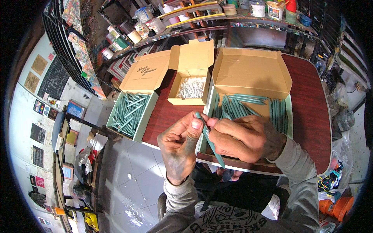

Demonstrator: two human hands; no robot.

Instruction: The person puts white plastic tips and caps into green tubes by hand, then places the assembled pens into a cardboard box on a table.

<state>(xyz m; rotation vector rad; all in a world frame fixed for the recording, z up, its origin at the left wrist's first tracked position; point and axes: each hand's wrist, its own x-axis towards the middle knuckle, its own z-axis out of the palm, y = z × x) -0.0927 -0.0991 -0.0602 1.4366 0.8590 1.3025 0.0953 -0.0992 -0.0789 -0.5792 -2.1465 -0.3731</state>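
Note:
My left hand pinches a slim green pen-like stick near its upper end, thumb on top. The stick slants down to the right, in front of the right-hand box. My right hand is closed with its fingertips against the stick's upper part; whether it also holds something small is hidden. Behind my hands, the open right-hand box holds rows of similar green sticks. Loose green sticks fill the left box. Small white slender pieces lie in the middle cardboard box.
The boxes stand on a dark red table with a pale edge. Beyond it, a cluttered shelf carries jars and paint tubs. A wooden rack stands at the left. An orange object and plastic bags lie at the lower right.

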